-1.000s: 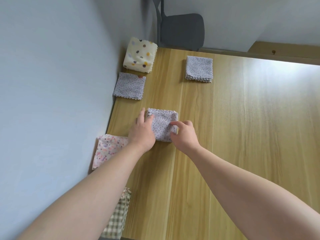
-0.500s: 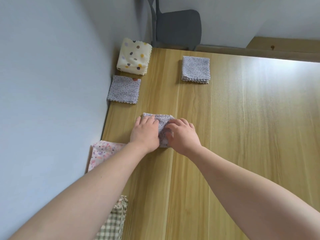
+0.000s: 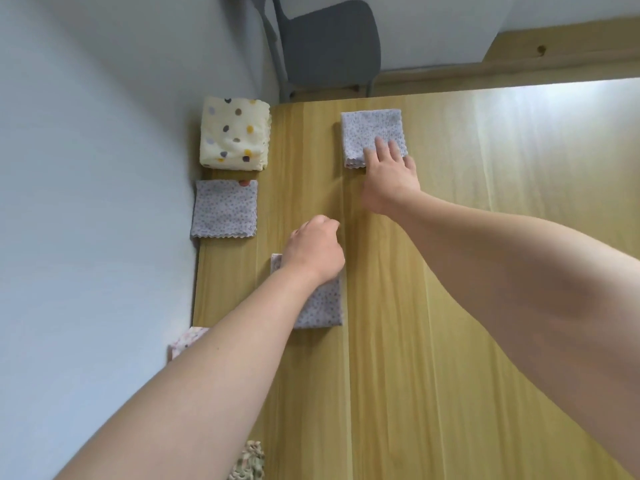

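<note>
A folded lilac dotted cloth (image 3: pixel 322 303) lies on the wooden table (image 3: pixel 450 306) near its left side. My left hand (image 3: pixel 315 251) hovers over the cloth's far edge with its fingers curled in; nothing shows in its grip. Farther back sits a stack of lilac dotted cloths (image 3: pixel 367 133) with scalloped edges. My right hand (image 3: pixel 388 174) reaches to that stack, and its straight fingers lie on the stack's near right corner.
Along the left wall lie a cream polka-dot folded towel (image 3: pixel 235 133), another lilac cloth (image 3: pixel 225 209), a pink patterned cloth (image 3: pixel 185 341) and a checked cloth (image 3: pixel 247 462). A grey chair (image 3: pixel 329 43) stands behind the table's far edge.
Both hands have left the folded cloth's top. My right hand has reached forward onto the far stack. My left hand has slid forward and curled its fingers.
</note>
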Demonstrator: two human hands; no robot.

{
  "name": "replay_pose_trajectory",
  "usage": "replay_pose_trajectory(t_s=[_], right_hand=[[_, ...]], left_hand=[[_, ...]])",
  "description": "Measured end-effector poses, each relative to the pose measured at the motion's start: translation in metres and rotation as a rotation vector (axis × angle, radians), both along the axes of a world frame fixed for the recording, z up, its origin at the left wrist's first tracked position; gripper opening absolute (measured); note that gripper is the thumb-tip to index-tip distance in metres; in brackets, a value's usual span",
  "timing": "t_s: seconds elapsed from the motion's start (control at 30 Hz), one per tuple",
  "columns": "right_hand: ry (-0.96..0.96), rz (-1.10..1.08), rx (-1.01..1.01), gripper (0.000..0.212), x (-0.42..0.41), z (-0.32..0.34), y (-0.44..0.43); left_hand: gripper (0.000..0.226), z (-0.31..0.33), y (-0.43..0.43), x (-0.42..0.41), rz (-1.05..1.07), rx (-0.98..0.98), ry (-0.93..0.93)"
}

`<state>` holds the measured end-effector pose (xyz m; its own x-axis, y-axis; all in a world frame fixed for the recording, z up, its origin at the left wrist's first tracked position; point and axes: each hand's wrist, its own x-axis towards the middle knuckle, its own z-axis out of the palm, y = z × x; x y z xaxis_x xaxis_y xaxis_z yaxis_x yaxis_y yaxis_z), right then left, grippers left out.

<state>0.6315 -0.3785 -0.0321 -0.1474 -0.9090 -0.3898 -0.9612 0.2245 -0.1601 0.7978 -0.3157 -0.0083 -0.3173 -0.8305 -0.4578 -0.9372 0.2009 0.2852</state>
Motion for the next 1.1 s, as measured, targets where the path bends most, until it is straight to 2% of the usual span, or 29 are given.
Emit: replay_pose_trajectory(t_s=[0.1,0.27,0.33,0.47,0.57,0.7,0.87,1.0,1.07,1.1], right_hand=[[-0.009,0.009,0.028,0.084,-0.006,-0.007,0.0],[0.075,0.134,-0.226,0.042,-0.002,-0.006,0.011],[0.064,0.102,-0.231,0.041,-0.006,-0.006,0.007],[0.074,0.006,-0.057,0.042,-0.014,-0.007,0.014],[0.124,-0.012,-0.139,0.034,-0.014,-0.008,0.029],[0.09,-0.237,-0.159,0.04,-0.02,-0.013,0.041],[-0.138,-0.644,0.029,0.049,-0.03,-0.01,0.046],[-0.502,-0.767,0.011,0.033,-0.04,-0.003,0.048],[-0.691,-0.771,-0.049,0.032,-0.042,0.008,0.055],[-0.726,-0.741,-0.078,0.035,-0.041,0.013,0.058]], left_hand=[[0.055,-0.007,-0.006,0.002,-0.019,-0.022,0.023],[0.056,-0.012,-0.019,-0.002,0.038,-0.066,0.016],[0.058,-0.012,-0.019,-0.004,0.046,-0.074,0.027],[0.067,-0.012,-0.017,-0.01,-0.019,-0.087,0.023],[0.07,-0.011,-0.017,-0.02,-0.091,-0.115,0.025],[0.071,-0.018,-0.019,-0.038,-0.156,-0.159,0.004],[0.068,-0.023,-0.013,-0.051,-0.25,-0.116,-0.082],[0.068,-0.019,-0.012,-0.055,-0.289,-0.078,-0.141],[0.064,-0.015,-0.01,-0.057,-0.305,-0.082,-0.151],[0.063,-0.013,-0.009,-0.056,-0.309,-0.08,-0.154]])
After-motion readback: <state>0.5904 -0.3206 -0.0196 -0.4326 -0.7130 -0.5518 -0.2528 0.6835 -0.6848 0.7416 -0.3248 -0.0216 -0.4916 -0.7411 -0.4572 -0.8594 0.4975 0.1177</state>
